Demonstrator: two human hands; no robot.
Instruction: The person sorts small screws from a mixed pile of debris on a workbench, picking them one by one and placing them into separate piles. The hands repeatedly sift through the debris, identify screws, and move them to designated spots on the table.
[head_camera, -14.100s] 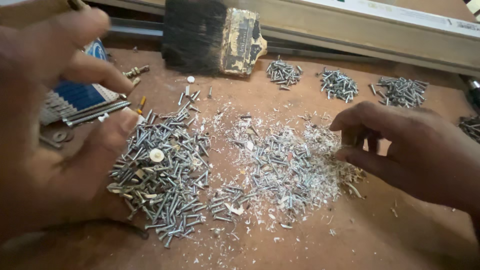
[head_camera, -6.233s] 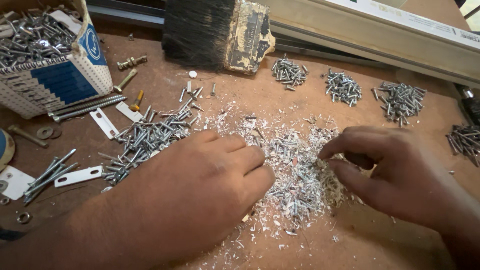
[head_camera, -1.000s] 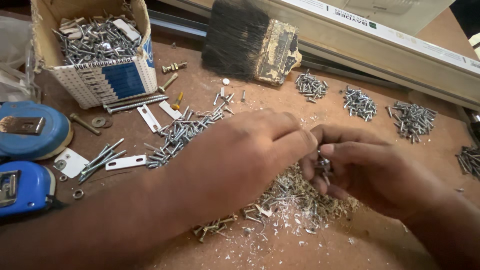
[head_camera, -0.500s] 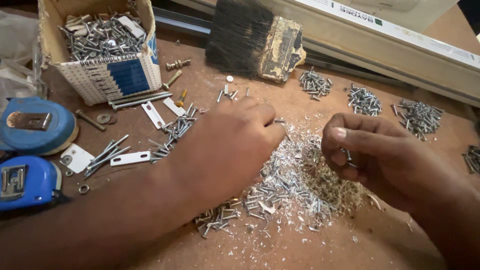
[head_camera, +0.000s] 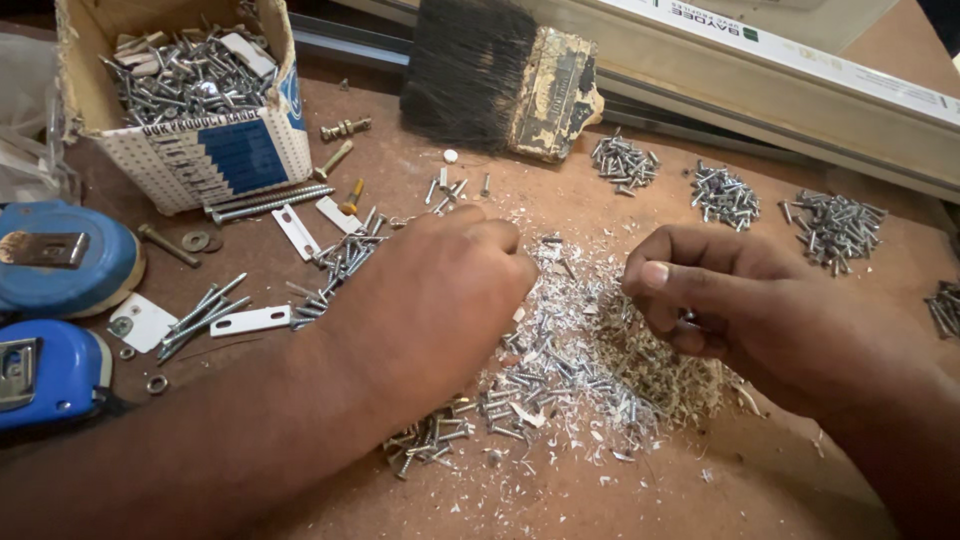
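Note:
A loose heap of small silver screws mixed with metal shavings and sawdust (head_camera: 590, 370) lies in the middle of the brown tabletop. My left hand (head_camera: 435, 300) rests palm down on the heap's left part, fingers curled over the screws; what is under it is hidden. My right hand (head_camera: 745, 310) hovers over the heap's right side with fingers and thumb pinched together on small screws. Three sorted piles of screws (head_camera: 623, 162) (head_camera: 725, 193) (head_camera: 835, 225) lie in a row behind the hands.
A torn cardboard box of screws (head_camera: 180, 110) stands at back left. A wide black paint brush (head_camera: 500, 75) lies at the back, before a long metal profile (head_camera: 800, 70). Two blue tape measures (head_camera: 55, 260) (head_camera: 45, 375), long bolts, washers and white plates lie at left.
My left hand has slid a little right and down over the heap. My right hand has pulled back from the left hand toward the heap's right edge, still pinched.

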